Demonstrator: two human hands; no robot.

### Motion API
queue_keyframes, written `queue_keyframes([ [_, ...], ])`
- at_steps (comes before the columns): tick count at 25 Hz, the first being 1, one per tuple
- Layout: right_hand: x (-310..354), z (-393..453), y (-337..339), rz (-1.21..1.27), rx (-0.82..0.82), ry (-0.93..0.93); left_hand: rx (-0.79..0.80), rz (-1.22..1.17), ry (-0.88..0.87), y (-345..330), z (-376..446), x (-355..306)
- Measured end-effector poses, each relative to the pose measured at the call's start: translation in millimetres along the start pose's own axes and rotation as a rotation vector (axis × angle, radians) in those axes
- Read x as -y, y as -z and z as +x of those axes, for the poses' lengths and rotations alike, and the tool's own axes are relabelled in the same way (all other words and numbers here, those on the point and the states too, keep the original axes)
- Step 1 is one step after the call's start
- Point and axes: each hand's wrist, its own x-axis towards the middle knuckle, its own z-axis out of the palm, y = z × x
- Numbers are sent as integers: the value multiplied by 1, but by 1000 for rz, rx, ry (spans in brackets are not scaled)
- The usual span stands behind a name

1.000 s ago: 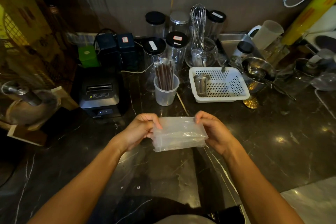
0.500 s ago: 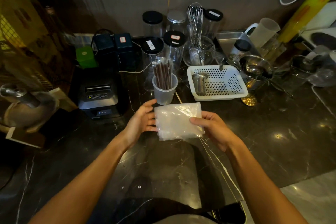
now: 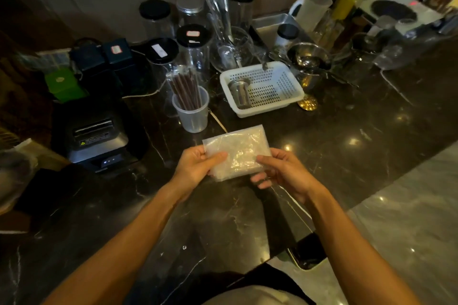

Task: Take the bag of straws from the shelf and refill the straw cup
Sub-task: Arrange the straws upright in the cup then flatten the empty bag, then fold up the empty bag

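While both hands hold it above the dark marble counter [image 3: 347,146], the clear, flat, folded plastic bag [image 3: 236,152] looks emptied or nearly so; no straws can be made out inside it. Left hand [image 3: 195,168]: thumb on top, fingers beneath, clamped on the bag's left edge. Right hand [image 3: 282,171]: thumb pressed on the bag's right side, fingers curled below, likewise clamped. Judged step: refill apparently done, bag being folded flat; next move probably calls for setting the bag aside or returning it to a shelf, which is not in view. Containers, left to right: black receipt printer [image 3: 95,134], no contents to note; translucent plastic straw cup [image 3: 192,112], just beyond the bag, holding a leaning bundle of dark brown straws [image 3: 184,89]; black-lidded glass jars [image 3: 194,44] behind it, contents unclear; white perforated plastic basket [image 3: 280,89] holding one small metal cup [image 3: 239,93]; steel bowl [image 3: 309,57] further right with utensils inside.
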Motion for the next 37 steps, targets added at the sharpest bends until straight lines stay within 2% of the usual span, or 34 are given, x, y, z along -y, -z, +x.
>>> queue_keyframes([
  [10, -66, -84, 81, 196, -521, 183, 268, 79, 56, -127, 7, 18],
  [14, -91, -117, 144, 233, -672, 219, 351, 114, 68, -204, 1, 31],
  [18, -131, -154, 221, 308, -785, 184, 371, 261, 66, -301, -8, 78],
  [22, -198, -184, 294, 448, -862, 77, 362, 356, 114, -389, -9, 152],
  [27, -311, -166, 353, 475, -931, -195, 212, 469, 328, -441, 21, 276],
  [32, -438, -96, 368, 423, -861, -473, 67, 565, 596, -432, 71, 401],
  [37, -540, -31, 361, 451, -839, -629, 96, 750, 700, -406, 115, 493],
])
